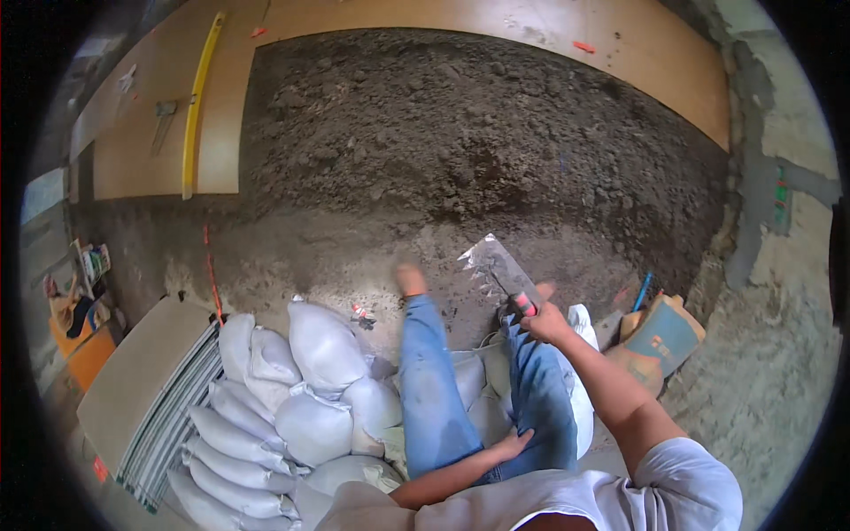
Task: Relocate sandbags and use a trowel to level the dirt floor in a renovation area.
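Observation:
My right hand (549, 324) is closed round the red and black handle of a notched trowel (506, 267). The trowel's flat metal blade points forward and left, above the grey floor, and its toothed left edge catches the light. My left hand (513, 444) lies on my right thigh with its fingers stretched out, holding nothing. I sit among white sacks, in blue jeans, with one bare foot (411, 280) on the floor. Ahead of me spreads a bed of loose, crumbly dark mortar (460, 133).
Large tan tiles (372, 16) border the mortar; a yellow spirit level (200, 106) lies on them at left. Stacked tiles (150, 372) and full white sacks (323, 345) crowd the lower left. A torn paper bag (664, 336) leans by the rough right wall (761, 389).

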A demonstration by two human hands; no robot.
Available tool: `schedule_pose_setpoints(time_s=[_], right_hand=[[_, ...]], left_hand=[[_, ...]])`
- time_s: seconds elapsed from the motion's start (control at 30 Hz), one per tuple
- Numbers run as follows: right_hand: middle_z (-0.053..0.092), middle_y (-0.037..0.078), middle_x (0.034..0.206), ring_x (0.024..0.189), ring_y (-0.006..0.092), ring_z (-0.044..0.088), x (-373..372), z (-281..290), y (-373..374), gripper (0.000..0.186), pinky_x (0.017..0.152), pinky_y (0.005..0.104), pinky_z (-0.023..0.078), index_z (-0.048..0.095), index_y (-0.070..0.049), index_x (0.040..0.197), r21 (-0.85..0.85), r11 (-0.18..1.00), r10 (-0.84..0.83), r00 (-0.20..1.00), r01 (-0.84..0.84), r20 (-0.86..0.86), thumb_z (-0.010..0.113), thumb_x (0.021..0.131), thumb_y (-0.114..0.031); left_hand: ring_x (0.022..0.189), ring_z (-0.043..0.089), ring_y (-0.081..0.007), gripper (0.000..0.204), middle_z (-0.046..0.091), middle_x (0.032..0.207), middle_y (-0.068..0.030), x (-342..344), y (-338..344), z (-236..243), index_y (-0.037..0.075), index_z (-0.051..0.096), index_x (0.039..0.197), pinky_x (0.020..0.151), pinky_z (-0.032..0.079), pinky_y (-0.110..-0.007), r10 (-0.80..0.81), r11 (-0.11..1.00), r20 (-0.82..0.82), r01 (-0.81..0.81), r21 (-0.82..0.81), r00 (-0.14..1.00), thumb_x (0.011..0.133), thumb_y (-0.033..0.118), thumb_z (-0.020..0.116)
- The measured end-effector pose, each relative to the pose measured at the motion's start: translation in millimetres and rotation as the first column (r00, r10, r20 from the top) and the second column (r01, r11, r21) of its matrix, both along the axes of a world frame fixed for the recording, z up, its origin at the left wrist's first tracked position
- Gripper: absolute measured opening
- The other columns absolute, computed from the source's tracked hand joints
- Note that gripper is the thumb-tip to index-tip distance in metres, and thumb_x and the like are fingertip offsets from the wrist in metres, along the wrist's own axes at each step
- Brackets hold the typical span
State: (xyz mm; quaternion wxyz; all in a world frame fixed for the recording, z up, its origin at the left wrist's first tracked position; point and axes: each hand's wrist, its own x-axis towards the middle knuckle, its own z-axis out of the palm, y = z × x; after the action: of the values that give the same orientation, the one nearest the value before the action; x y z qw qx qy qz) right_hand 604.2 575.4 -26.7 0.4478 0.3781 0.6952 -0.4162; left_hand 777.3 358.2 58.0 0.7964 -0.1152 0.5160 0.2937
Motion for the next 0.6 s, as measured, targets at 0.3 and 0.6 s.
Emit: schedule_pose_setpoints(time_s=[0.3, 0.6], right_hand=[[0.059, 0.013, 0.061, 0.057, 0.0233, 0.059, -11.0, 46.6, -28.1, 0.022, 0.056, 0.0351, 0.046, 0.057, 0.001, 0.077, 0.338, 0.941, -0.009, 0.999, -0.002, 0.030, 0.061, 0.065, -0.017], [0.058, 0.020, 0.064, 0.063, 0.0306, 0.060, -98.7, 27.4, -112.6, 0.024, 0.058, 0.0398, 0.045, 0.056, 0.003, 0.075, 0.259, 0.959, -0.120, 0.993, 0.114, 0.009, 0.057, 0.065, -0.019]], left_hand=[[0.124, 0.027, -0.0347, 0.097, 0.024, 0.131, -0.0312, -94.4, -148.5, 19.7, -0.014, 0.011, 0.128, 0.103, 0.021, -0.032, -0.228, 0.947, 0.075, 0.203, 0.251, 0.971, 0.078, 0.067, 0.028], [0.106, 0.049, -0.0330, 0.070, 0.047, 0.115, -0.0282, -268.8, -213.9, 63.0, -0.007, 0.027, 0.127, 0.090, 0.037, -0.036, -0.156, 0.911, -0.203, 0.220, 0.348, 0.967, 0.082, 0.044, 0.046]])
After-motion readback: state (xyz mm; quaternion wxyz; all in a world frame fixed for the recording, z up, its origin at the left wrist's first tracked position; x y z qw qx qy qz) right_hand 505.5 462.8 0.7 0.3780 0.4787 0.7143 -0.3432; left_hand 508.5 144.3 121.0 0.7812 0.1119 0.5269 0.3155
